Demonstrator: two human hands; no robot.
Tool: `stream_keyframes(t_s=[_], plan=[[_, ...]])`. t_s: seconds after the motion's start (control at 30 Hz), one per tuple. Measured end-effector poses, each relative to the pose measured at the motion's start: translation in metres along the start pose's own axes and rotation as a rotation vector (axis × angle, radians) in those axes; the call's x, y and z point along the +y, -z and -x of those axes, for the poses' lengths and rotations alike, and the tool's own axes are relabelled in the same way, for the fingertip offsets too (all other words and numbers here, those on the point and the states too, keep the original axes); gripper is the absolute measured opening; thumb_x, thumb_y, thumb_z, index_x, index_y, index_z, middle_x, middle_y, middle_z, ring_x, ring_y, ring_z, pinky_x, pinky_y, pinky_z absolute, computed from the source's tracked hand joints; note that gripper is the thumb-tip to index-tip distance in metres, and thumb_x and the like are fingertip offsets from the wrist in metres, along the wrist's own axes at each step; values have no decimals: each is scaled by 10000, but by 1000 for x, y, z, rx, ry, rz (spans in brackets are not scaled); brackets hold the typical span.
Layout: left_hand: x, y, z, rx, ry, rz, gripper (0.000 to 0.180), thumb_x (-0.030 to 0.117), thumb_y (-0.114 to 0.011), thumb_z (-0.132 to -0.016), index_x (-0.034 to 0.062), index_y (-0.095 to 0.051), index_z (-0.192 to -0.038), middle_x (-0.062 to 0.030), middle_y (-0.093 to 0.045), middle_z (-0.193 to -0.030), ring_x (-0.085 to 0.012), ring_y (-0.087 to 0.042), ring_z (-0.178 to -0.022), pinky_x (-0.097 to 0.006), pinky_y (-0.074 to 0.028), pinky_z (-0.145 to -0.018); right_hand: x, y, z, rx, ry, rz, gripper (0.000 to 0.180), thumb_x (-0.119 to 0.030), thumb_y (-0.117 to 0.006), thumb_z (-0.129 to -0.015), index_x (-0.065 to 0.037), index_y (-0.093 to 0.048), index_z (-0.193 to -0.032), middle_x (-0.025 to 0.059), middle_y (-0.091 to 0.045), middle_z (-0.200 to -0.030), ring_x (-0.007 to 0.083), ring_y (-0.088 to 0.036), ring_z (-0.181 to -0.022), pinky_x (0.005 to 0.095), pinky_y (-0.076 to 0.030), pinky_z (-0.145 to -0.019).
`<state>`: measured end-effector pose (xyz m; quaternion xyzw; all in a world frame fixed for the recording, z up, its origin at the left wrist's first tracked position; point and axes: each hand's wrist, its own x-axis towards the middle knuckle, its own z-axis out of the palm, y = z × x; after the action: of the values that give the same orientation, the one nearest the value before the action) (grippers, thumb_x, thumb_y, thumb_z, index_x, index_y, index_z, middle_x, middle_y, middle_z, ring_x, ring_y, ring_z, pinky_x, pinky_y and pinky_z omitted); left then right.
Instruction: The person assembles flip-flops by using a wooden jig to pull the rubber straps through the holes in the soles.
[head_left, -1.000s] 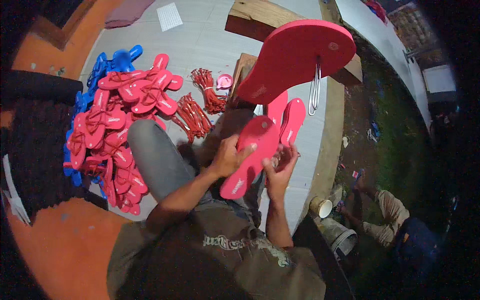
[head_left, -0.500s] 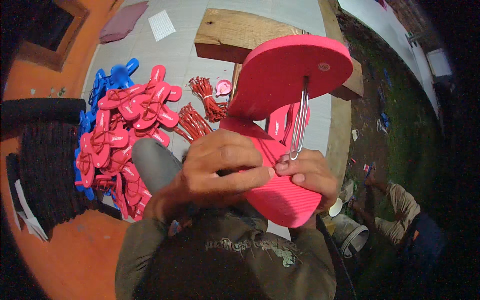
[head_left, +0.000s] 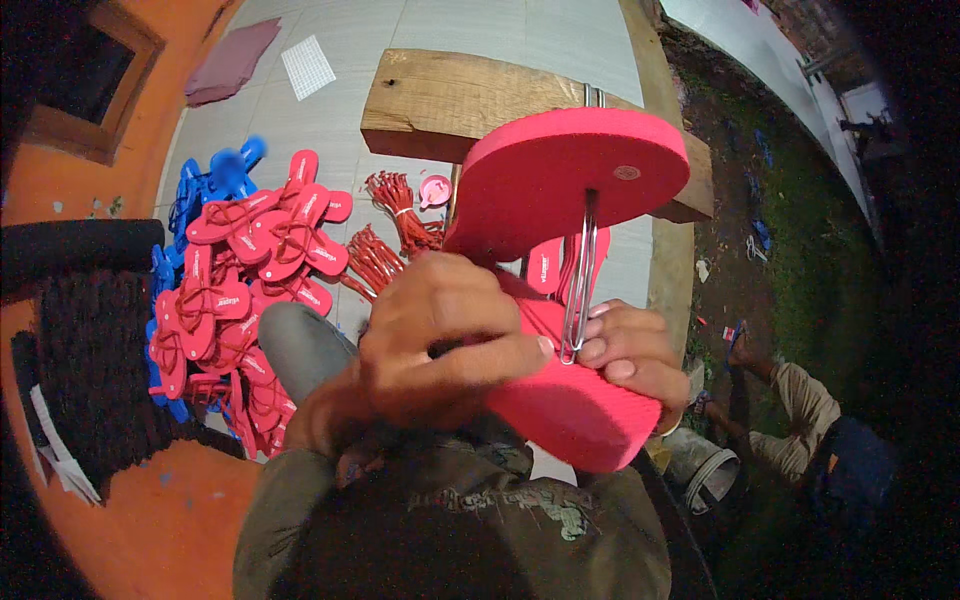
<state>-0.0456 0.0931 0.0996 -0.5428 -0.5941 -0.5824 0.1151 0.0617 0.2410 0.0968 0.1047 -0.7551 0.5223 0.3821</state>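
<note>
A red flip-flop sole (head_left: 580, 170) is bent back on itself, its upper end standing raised and its ridged lower end (head_left: 590, 420) pointing toward me. A long, narrow silver wire loop (head_left: 582, 270) passes through a hole in the raised end, and its rounded tip reaches down between my hands. My left hand (head_left: 440, 335) is closed on the sole's left side, its thumb and forefinger pointing at the tip. My right hand (head_left: 640, 360) grips the sole's right edge, fingertips against the wire loop. Whether the left fingers also pinch a strap is hidden.
A thick wooden beam (head_left: 470, 100) lies behind the sole. Left are piled red flip-flops (head_left: 215, 310), blue ones (head_left: 185, 200), bundled red straps (head_left: 400, 215) and a small pink container (head_left: 435, 191). At right stand a bucket (head_left: 712, 475) and another person's arm (head_left: 800, 420).
My right fingers have shifted up beside the wire loop's tip. The sole and both hands stay together, and the whole view has tilted a little, so the beam appears lower.
</note>
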Motion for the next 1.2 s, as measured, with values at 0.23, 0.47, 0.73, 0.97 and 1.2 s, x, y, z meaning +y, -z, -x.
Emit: stream_keyframes(t_s=[0.23, 0.47, 0.73, 0.97, 1.2], plan=[[-22, -21, -30, 407, 266, -476, 587, 214, -787, -523, 31, -397, -923, -114, -385, -853, -280, -364, -853, -377, -320, -770, 26, -10, -33, 408, -151, 568, 669, -98, -725, -623, -42, -352, -1176, 64, -393, -962, 180, -383, -873, 302, -331, -771], [-105, 19, 85, 467, 624, -350, 330, 226, -699, -714, 29, -456, -820, -46, -438, -759, -148, -411, -692, -276, -361, -644, 84, -30, 82, 410, -419, 525, 544, -178, -621, -786, 36, -325, -1189, 120, -402, -1084, 229, -402, -1024, 331, -304, -907], [-366, -7, 436, -241, 1160, -960, 298, 332, -583, -744, 39, -598, -794, -154, -621, -806, -297, -596, -745, -378, -461, -667, 78, -58, 150, -52, -585, 853, 350, -172, -678, -696, -78, -571, -1016, 183, -420, -1133, 358, -381, -1072, 448, -312, -925], [-346, -57, 298, 27, 1552, -775, 664, 523, -630, -640, 19, -490, -1048, -212, -563, -1008, -335, -558, -935, -420, -437, -806, 63, -15, 174, 250, -677, 862, 337, -167, -701, -672, -59, -583, -969, 145, -416, -1149, 320, -369, -1089, 418, -302, -929], [-313, -40, 319, 491, 1627, 60, 518, 391, -625, -665, -20, -582, -979, -168, -618, -777, -276, -588, -731, -391, -447, -659, 68, -28, 163, 265, -645, 859, 250, -139, -671, -702, -18, -589, -905, 149, -439, -1139, 323, -378, -1088, 418, -308, -924]])
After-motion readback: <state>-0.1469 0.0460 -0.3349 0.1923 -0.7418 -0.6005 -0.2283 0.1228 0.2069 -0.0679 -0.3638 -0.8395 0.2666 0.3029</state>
